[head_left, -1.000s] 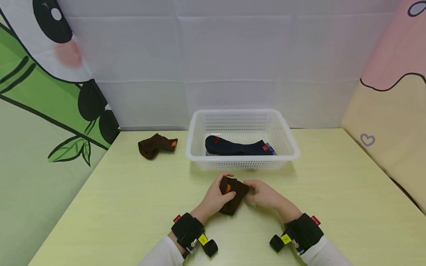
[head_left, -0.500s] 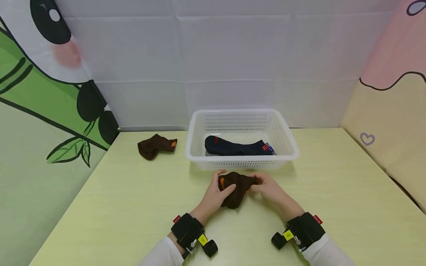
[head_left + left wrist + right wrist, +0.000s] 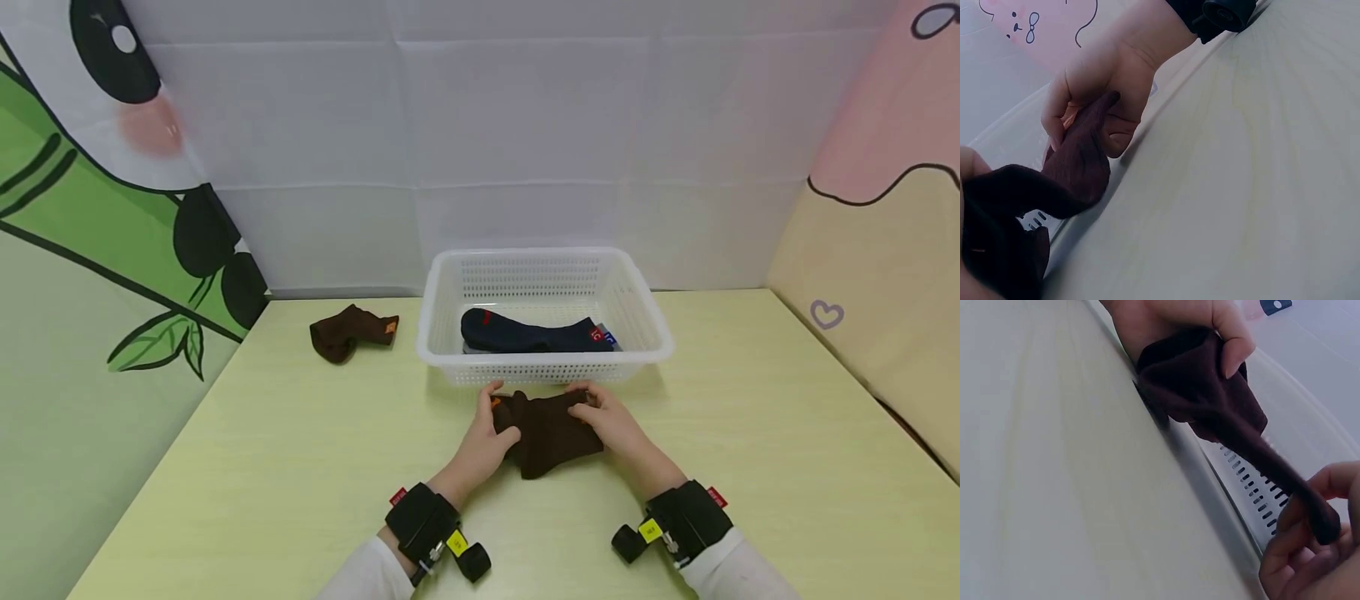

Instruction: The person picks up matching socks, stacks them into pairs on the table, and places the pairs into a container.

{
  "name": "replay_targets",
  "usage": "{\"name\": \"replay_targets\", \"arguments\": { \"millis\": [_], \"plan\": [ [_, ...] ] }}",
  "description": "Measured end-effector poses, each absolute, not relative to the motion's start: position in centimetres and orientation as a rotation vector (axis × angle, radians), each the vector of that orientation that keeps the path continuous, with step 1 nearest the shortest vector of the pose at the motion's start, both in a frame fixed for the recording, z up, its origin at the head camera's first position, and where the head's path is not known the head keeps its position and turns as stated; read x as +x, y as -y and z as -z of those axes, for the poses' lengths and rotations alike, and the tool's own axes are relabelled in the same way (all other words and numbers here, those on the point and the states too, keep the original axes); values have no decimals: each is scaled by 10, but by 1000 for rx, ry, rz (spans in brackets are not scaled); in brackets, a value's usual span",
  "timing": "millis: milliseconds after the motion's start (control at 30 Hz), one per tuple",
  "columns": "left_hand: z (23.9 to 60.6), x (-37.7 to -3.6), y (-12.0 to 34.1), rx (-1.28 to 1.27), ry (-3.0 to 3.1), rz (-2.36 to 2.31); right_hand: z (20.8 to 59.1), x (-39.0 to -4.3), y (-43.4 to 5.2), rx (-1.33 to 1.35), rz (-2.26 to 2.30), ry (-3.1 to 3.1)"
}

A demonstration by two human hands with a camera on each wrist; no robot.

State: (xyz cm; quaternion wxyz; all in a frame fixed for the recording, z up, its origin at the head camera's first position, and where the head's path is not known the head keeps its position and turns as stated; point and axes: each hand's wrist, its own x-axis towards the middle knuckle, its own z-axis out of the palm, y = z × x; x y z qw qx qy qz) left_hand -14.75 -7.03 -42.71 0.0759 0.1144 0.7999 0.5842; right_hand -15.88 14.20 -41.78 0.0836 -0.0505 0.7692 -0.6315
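A dark brown sock is stretched between both hands just in front of the white basket. My left hand grips its bunched left part, where a bit of orange shows. On the other side my right hand pinches the far right end between thumb and fingers. Seen from the right wrist, the sock hangs folded at the left hand and narrows to a thin strip at the right fingers. A second brown sock with an orange tag lies crumpled at the back left of the table.
The white perforated basket stands at the table's back middle. Inside it lie navy socks with red marks, over something grey. Printed cloth walls rise behind and at both sides of the table.
The folded brown sock has been opened out to the right. My right hand has moved slightly right and up with its end; my left hand has stayed nearly in place.
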Motion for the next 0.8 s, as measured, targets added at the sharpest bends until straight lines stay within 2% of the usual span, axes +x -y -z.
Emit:
{"name": "replay_targets", "arguments": {
  "millis": [233,800],
  "plan": [
    [425,-147,72,159,-2417,-1821,420,-161,-147,-90,1672,-2604],
    [424,-157,81,90,-2762,-1751,426,-167,-168,-98,1387,-2931]
  ]
}}
